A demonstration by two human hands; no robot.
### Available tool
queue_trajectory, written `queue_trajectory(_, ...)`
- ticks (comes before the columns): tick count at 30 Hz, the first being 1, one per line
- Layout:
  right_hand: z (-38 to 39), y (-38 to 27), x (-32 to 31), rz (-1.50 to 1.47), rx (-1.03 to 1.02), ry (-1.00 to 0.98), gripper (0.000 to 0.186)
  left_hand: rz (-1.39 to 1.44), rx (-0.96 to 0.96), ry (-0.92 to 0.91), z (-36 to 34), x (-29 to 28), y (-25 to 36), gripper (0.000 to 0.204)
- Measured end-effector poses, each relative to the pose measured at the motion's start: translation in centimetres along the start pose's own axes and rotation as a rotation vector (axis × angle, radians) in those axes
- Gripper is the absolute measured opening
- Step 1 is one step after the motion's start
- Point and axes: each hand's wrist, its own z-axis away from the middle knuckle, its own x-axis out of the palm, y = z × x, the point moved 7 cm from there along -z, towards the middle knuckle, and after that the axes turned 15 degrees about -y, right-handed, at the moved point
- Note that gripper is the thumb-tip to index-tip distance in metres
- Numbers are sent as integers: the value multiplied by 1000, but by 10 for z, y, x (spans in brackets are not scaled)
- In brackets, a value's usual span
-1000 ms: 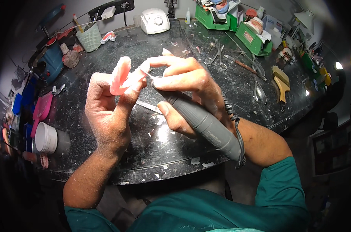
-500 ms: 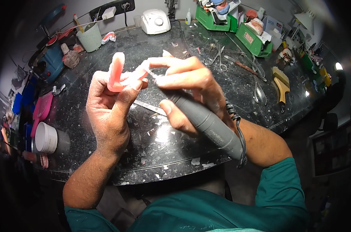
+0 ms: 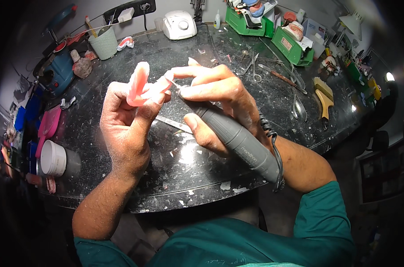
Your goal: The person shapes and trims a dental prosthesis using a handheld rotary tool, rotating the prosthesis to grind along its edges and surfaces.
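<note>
Between the thumb and fingers of my left hand (image 3: 127, 116) is a pink denture (image 3: 137, 87), raised over the bench with one arm of its curve pointing up. My right hand (image 3: 224, 95) is closed round a dark grey rotary handpiece (image 3: 237, 140), whose coiled cable hangs by the wrist. The handpiece's thin bur (image 3: 174, 83) reaches to the denture's right end; whether it touches cannot be made out. My right fingertips lie close to that same end. Pale dust covers my left hand and wrist. Under the hands a metal strip like a ruler (image 3: 174, 124) lies on the bench.
The dark bench (image 3: 166, 182) carries pale scraps. At the back stand a white control box (image 3: 179, 25) and green bins (image 3: 292, 46). Scissors (image 3: 254, 66), a brush (image 3: 324, 104) and hand tools lie to the right. A white tub (image 3: 53, 158) and pink dustpan (image 3: 48, 127) are at the left.
The denture has tilted slightly in my left hand, its raised arm shifting a little to the right. My right hand and the handpiece have barely moved.
</note>
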Motion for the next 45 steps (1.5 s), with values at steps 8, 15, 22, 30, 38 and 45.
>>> queue_trajectory(8, -2, -4, -2, 14, 3, -33, 46, 59, 37, 19, 0, 1, 1, 18)
queue_trajectory(15, -1, -4, 0, -8, 16, -68, 49, 29, 30, 20, 0, 1, 3, 17)
queue_trajectory(22, 1, -2, -1, -46, 22, -47, 48, 28, -3, 17, -1, 2, 3, 16)
queue_trajectory(30, 0, -3, 1, -28, 42, -75, 46, 31, 16, 28, -1, -1, 2, 15)
queue_trajectory(38, 3, 1, 3, -26, 50, -47, 46, 45, 32, 4, -1, 2, 3, 17)
queue_trajectory(45, 3, 4, 1, -51, 38, -5, 45, 22, 45, 3, -1, 1, 2, 17)
